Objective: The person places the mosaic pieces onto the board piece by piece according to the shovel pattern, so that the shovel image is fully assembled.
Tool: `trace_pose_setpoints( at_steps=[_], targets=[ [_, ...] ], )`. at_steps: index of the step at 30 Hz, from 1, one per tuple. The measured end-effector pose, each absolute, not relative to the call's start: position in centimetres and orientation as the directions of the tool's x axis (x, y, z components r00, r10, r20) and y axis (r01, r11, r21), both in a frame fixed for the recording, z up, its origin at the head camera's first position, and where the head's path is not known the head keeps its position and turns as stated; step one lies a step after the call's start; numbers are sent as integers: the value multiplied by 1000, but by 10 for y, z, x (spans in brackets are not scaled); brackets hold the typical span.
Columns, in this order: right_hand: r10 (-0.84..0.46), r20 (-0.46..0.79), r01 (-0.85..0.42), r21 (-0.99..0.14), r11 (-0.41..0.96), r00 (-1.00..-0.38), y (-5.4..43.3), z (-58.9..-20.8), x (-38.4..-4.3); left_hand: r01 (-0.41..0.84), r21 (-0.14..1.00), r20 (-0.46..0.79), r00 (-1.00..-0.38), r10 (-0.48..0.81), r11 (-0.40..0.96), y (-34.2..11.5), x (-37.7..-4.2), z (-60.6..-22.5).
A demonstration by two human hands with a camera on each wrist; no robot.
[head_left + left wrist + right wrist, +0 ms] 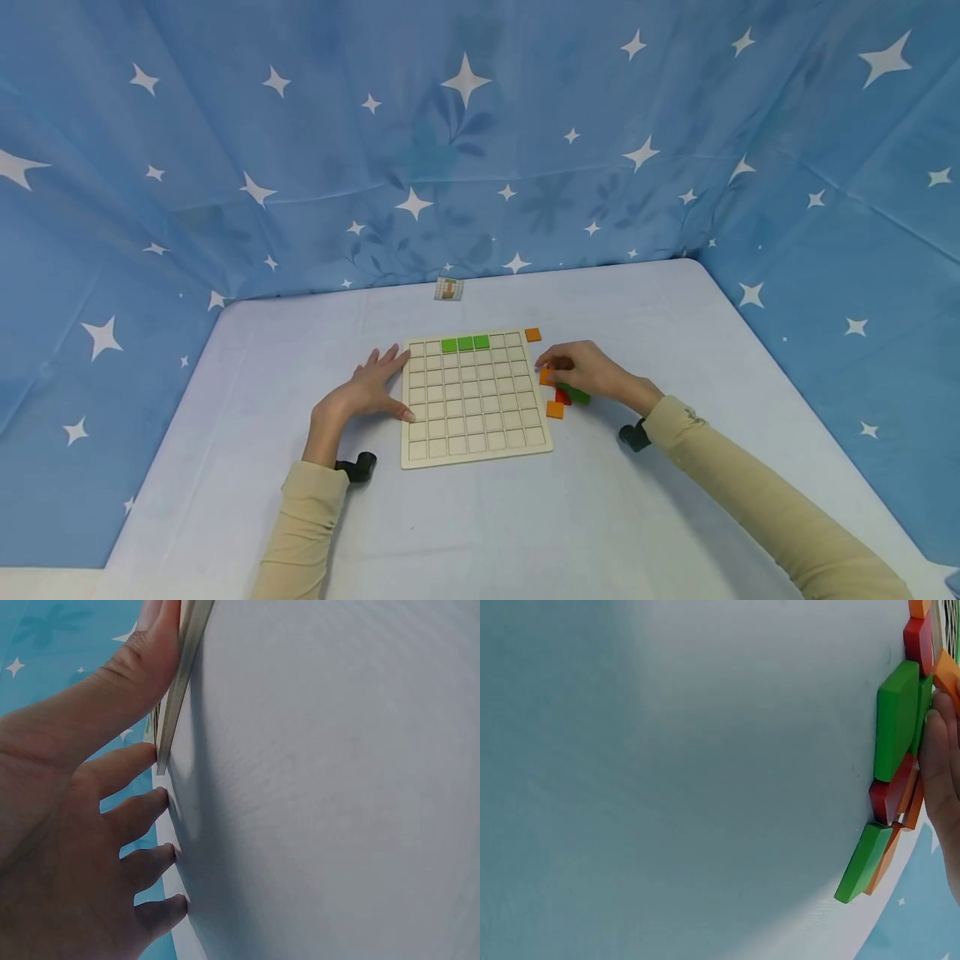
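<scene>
A pale square grid board (468, 400) lies on the white table, with three green tiles (465, 343) side by side in its top row. My left hand (367, 390) has its fingers spread at the board's left side, the thumb and index finger touching its edge. Right of the board, my right hand (585, 368) bends over a small group of tiles, thumb and index finger at an orange tile (547, 377). That tile (946, 671) tilts at the fingertips in the right wrist view, and the fingers seem to pinch it. Green tiles (897, 720) and a red tile (562, 396) lie under this hand.
One orange tile (532, 335) sits by the board's top right corner, another orange tile (555, 410) nearer me. A small patterned card (448, 289) lies at the table's back edge. Blue star-printed curtains (465, 167) stand behind and at both sides.
</scene>
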State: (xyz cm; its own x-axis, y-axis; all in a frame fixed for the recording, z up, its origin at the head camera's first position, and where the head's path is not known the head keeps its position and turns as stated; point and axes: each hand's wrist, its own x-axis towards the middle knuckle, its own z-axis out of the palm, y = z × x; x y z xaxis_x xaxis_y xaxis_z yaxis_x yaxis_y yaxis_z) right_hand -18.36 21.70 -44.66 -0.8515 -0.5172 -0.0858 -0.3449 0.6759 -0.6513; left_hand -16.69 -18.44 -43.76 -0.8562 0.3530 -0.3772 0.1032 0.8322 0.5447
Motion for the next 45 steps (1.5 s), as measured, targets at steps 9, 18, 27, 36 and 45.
trace_pose_setpoints(
  at_steps=[9,18,27,36,45],
  targets=[
    [-488,-108,-300,-670,680,-866,217,-447,-188,87,537,-386,-859,336,839,-186,-167,-440],
    [-412,-166,-190,-695,693,-896,211,-445,-194,100,525,-382,-860,339,846,-189,-168,-437],
    [-401,-164,-151,-749,645,-901,198,-443,-203,86,535,-386,-860,334,841,-191,-169,-434],
    [-429,-148,-156,-787,597,-891,186,-446,-214,95,542,-374,-863,341,835,-190,-171,-436],
    [-439,-139,-171,-786,594,-888,166,-446,-220,98,542,-374,-861,344,835,-186,-167,-439]
  ],
)
